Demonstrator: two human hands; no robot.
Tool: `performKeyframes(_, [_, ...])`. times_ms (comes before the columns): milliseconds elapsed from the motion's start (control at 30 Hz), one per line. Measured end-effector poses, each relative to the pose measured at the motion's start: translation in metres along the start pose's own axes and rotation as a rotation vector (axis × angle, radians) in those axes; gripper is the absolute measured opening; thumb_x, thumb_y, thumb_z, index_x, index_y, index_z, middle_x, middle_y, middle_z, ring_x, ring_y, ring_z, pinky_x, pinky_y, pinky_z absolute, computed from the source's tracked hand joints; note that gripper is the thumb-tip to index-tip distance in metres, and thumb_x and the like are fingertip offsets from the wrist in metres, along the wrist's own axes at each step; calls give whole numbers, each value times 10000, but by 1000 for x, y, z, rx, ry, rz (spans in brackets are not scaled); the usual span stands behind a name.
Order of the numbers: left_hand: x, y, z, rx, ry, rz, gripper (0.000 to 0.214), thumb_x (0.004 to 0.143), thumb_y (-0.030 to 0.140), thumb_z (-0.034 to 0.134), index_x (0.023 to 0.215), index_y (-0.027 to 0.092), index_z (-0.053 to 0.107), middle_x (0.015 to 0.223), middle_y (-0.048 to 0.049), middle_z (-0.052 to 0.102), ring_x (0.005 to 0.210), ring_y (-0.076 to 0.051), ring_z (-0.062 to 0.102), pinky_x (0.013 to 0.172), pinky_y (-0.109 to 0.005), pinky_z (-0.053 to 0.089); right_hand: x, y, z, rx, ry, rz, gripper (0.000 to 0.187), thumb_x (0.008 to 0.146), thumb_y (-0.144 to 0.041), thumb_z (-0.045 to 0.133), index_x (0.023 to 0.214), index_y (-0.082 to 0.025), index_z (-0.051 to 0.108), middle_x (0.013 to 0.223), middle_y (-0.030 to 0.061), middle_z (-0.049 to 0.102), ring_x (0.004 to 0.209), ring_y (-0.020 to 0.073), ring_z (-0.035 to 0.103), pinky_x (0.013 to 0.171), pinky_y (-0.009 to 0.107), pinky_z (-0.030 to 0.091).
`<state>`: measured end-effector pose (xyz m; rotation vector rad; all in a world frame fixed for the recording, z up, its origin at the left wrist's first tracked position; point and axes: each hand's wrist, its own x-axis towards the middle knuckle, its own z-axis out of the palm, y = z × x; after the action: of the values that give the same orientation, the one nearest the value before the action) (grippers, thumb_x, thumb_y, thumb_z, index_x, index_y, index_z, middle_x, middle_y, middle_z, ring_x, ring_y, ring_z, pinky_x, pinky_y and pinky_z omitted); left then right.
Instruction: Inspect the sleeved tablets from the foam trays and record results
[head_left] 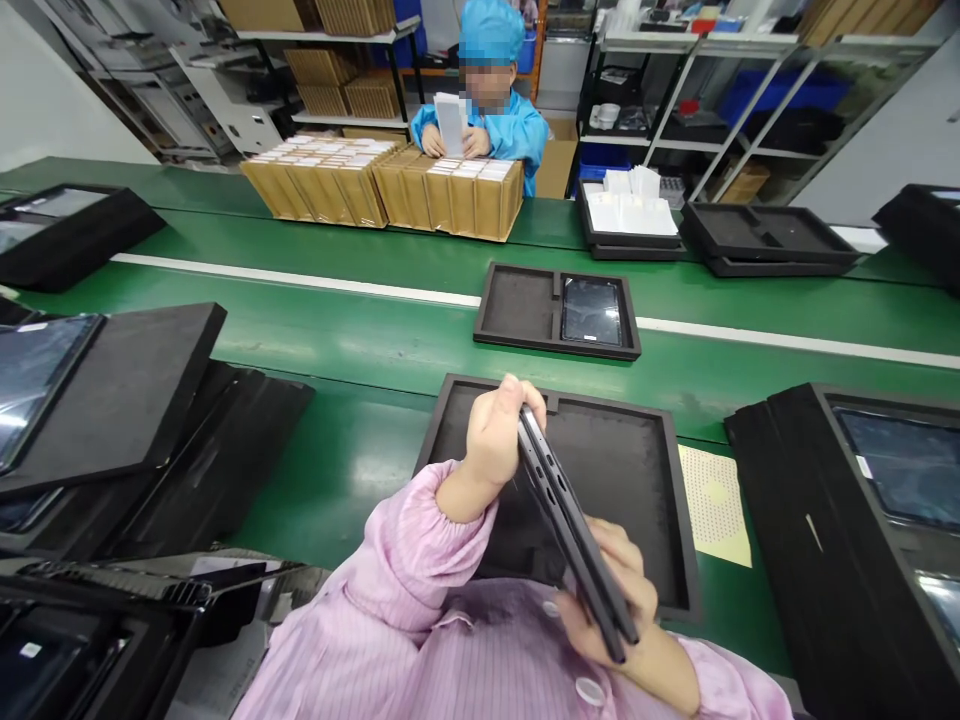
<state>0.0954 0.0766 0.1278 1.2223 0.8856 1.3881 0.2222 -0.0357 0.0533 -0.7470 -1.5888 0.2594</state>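
Note:
Two dark slabs that look like tablets (564, 510) are held together, their narrow edges with small cut-outs facing up. My left hand (496, 425) is closed around their far end. Near my body, my right hand (619, 590) grips the other end, its fingers on the right side and its thumb by the lower side. Both tablets tilt down from upper left to lower right, with a thin gap between them. Under them lies a black foam tray (637, 480) on the green bench; its left part is partly hidden by my hands and sleeve. The screens cannot be seen.
A smaller foam tray (517, 305) holding one tablet (592, 310) lies ahead. Stacked foam trays stand left (135, 380) and right (795, 520). A yellow dotted sheet (714, 505) lies beside my tray. Across the bench, a person in blue (517, 130) handles white boxes behind cartons (322, 185).

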Motion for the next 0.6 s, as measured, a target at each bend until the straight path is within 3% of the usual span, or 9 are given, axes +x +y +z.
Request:
performKeyframes(133, [-12, -21, -11, 16, 164, 135, 601, 877, 669, 308, 597, 197, 554, 537, -7, 524, 490, -134, 477, 492, -278, 371, 22, 24, -27, 79, -138, 135, 397, 878, -209, 569, 1270, -240, 511, 1050, 95, 631, 954, 242, 636, 790, 413, 550])
performKeyframes(267, [-26, -42, -24, 87, 64, 288, 442, 742, 644, 610, 750, 203, 572, 700, -6, 568, 633, -150, 544, 591, -277, 444, 31, 46, -50, 109, -227, 293, 293, 884, -223, 592, 1170, -271, 548, 1014, 75, 658, 945, 230, 642, 772, 389, 551])
performKeyframes(367, [-34, -52, -32, 73, 6, 311, 355, 787, 555, 623, 854, 208, 587, 756, -15, 581, 695, -158, 560, 645, -288, 466, 33, 47, -53, 5, -217, 356, 367, 889, -252, 585, 1244, -266, 493, 1057, 89, 638, 976, 237, 629, 781, 399, 549])
performKeyframes(467, [-39, -56, -35, 64, 35, 305, 339, 876, 538, 496, 904, 211, 581, 789, -26, 579, 719, -164, 557, 665, -304, 468, 40, 30, -44, -311, -67, 245, 511, 830, -247, 657, 1302, -278, 463, 1168, 103, 577, 1088, 277, 559, 887, 476, 495])
performKeyframes(533, [-43, -56, -34, 90, 60, 317, 348, 890, 545, 461, 920, 215, 569, 805, -27, 578, 734, -167, 553, 678, -311, 465, 48, 13, -33, -517, -33, 86, 421, 792, -189, 694, 1180, -297, 567, 1137, 69, 584, 1118, 279, 519, 970, 505, 422])
performKeyframes(600, [-46, -55, -33, 125, 66, 326, 366, 890, 562, 442, 936, 220, 561, 821, -29, 582, 747, -170, 551, 697, -322, 464, 55, -2, -19, -628, -86, -35, 246, 813, -138, 663, 1009, -285, 649, 1028, 30, 630, 1060, 245, 534, 1014, 494, 363])
